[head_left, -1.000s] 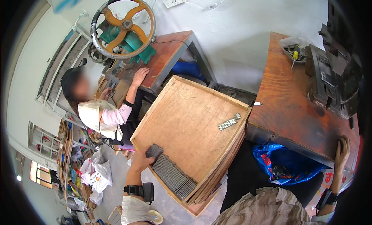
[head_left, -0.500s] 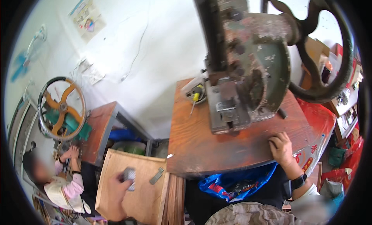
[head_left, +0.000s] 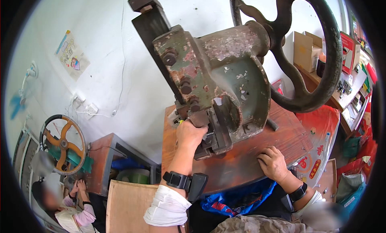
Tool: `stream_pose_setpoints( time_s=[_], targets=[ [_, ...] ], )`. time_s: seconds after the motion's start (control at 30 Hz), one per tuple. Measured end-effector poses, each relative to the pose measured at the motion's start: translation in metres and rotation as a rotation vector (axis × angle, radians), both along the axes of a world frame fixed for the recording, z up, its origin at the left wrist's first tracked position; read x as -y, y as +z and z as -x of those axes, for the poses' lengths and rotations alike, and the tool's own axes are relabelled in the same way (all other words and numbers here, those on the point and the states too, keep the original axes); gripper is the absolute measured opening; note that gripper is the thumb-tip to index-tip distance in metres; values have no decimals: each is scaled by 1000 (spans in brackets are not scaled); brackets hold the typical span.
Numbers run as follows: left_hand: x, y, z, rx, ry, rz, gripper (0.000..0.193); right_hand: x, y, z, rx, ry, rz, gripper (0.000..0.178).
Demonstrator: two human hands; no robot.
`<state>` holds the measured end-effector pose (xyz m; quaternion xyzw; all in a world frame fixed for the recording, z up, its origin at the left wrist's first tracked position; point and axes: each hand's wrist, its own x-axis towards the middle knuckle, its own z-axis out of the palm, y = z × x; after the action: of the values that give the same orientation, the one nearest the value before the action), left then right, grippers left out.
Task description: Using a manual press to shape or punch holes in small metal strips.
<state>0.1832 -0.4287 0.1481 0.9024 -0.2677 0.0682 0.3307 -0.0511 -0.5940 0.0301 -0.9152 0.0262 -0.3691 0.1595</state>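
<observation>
A heavy, rusty green hand press (head_left: 225, 84) with a big black handwheel (head_left: 321, 52) stands on a worn wooden table (head_left: 249, 168). My left hand (head_left: 191, 136) reaches up to the die area at the press's lower front, its fingers curled against the metal; anything inside them is hidden. It wears a black wrist strap and a white sleeve. My right hand (head_left: 273, 162) rests palm down on the tabletop to the right of the press base, holding nothing.
A brown board (head_left: 128, 205) lies low at the left of my left arm. A blue plastic bag (head_left: 241, 199) hangs under the table. At far left another person (head_left: 76, 211) sits by a second press with an orange-spoked wheel (head_left: 62, 142). Cardboard boxes (head_left: 305, 50) and shelves crowd the right.
My view swung from the board up to the press. My left hand left the board, where it had picked up a small grey piece, and rose to the die. My right hand stayed on the table.
</observation>
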Motion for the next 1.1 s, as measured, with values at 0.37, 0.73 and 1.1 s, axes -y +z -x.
stream_pose_setpoints(
  time_s=[0.37, 0.73, 1.1],
  targets=[
    [-21, -45, -28, -197, -185, 461, 25, -6, 15, -17, 83, 120, -137, 18],
    [-13, -68, -25, 184, -239, 423, 30, -42, 72, -146, 49, 57, -144, 33],
    [-13, -77, -32, 120, -268, 502, 34, -54, 82, -161, -14, -63, -198, 67]
  ],
)
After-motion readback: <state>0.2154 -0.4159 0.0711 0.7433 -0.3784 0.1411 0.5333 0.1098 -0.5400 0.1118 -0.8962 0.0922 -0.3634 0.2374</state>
